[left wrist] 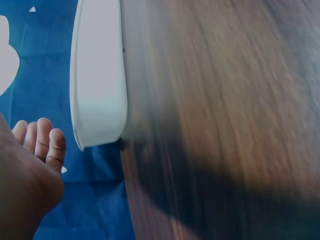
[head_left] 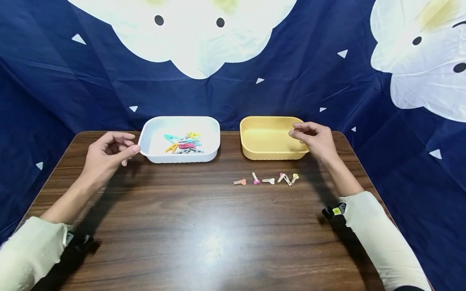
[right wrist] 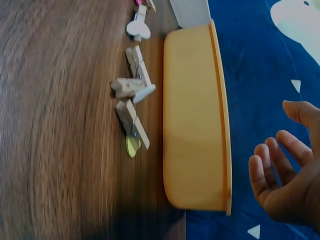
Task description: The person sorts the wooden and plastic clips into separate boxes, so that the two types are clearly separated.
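Note:
My left hand [head_left: 109,155] hovers at the left end of the white tray [head_left: 180,159], fingers loosely bent, thumb tip right at the rim. Nothing lies between its fingers. Several plastic clothes pegs in yellow, blue, red and grey lie inside that tray, among them a red peg [head_left: 187,145]. On the right, my right hand [head_left: 314,139] is over the right end of the yellow tray [head_left: 274,155], fingers relaxed and holding nothing. In front of the yellow tray lies a row of small wooden pegs with heart ends, including a white-heart peg [head_left: 268,181] and a yellow-heart peg [right wrist: 132,131].
Both trays stand at the far edge of the brown wooden table [head_left: 164,226]. Right behind them hangs a dark blue cloth [head_left: 233,97] with white cloud shapes. The cloth also runs along both sides of the table.

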Demonstrator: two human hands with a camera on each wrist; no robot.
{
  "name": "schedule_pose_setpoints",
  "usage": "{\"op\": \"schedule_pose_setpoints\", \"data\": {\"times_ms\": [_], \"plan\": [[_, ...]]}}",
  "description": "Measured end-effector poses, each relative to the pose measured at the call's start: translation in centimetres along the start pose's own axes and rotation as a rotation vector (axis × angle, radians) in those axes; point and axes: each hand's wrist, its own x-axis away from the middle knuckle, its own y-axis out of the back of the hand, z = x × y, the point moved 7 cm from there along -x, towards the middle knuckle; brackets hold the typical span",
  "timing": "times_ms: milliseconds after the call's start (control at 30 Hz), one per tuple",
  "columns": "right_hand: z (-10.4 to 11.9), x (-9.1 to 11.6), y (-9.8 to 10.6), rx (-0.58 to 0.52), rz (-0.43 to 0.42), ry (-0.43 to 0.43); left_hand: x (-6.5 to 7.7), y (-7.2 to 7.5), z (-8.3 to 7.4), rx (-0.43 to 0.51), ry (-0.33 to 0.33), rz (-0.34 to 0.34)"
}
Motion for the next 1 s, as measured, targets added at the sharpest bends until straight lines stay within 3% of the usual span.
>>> {"op": "schedule_pose_setpoints", "data": {"times_ms": [167,300,433,667,1000], "plan": [[-1.1,-0.3,1.6,0.004,-0.068,-0.022,0.3,-2.3,-1.1,0.076,-0.005,0.093],[-2.2,-0.5,2.5,0.038,-0.102,-0.055,0.5,-4.3,-2.3,0.049,-0.017,0.152],[-3.3,-0.6,3.1,0.084,-0.107,-0.086,0.6,-6.1,-3.0,-0.038,-0.030,0.196],[-5.1,-0.9,3.5,0.091,-0.081,-0.140,1.2,-9.0,-2.6,-0.175,0.014,0.284],[-6.6,-0.7,2.7,0.084,-0.036,-0.177,2.2,-13.5,-2.1,-0.160,0.095,0.398]]}}
